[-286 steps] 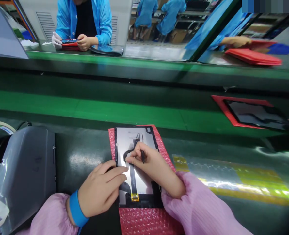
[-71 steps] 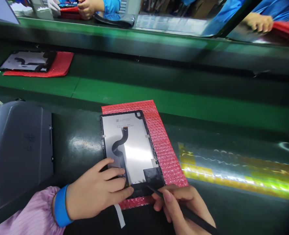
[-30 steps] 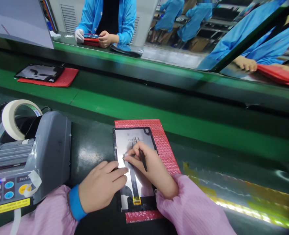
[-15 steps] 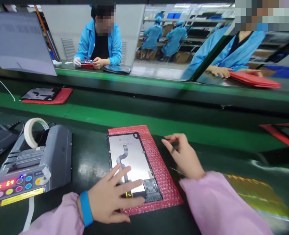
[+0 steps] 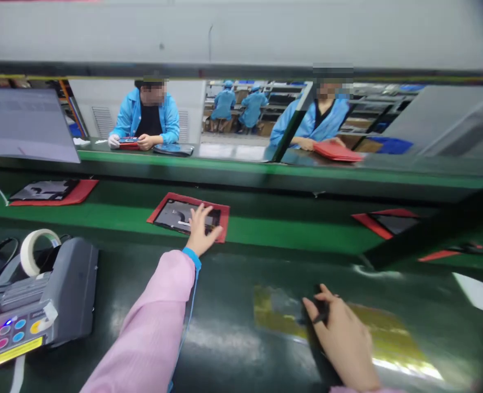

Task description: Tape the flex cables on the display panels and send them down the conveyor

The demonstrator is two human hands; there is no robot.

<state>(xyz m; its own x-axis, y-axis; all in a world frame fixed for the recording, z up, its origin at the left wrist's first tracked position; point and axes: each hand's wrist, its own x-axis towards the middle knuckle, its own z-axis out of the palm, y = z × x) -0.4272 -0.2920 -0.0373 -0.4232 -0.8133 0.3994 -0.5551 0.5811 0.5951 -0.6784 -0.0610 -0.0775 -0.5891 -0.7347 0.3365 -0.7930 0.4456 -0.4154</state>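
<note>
My left hand (image 5: 202, 232), with a blue wrist strap (image 5: 192, 257), reaches out over a tablet screen assembly (image 5: 170, 214). Its fingers are spread and cover the right part of the panel. That panel lies on a red bubble-wrap sheet (image 5: 224, 222) on the green belt. Close to me, my right hand (image 5: 341, 333) is curled with a small dark object (image 5: 322, 310) between thumb and fingers; its exact kind is unclear. Beneath and beside that hand lies a yellow, shiny film sheet (image 5: 397, 333) on the dark bench.
A grey tape dispenser (image 5: 77, 284) with a tape roll (image 5: 30, 254) stands at left. More panels on red wrap lie on the belt (image 5: 266, 229), one at left (image 5: 45, 191) and one at right (image 5: 392, 222). A dark post (image 5: 421, 234) slants in at right. Co-workers sit opposite.
The tablet assembly on its red wrap has gone from the bench in front of me to the belt, my left hand following forward. My right hand is now over the yellow film. The view has shifted.
</note>
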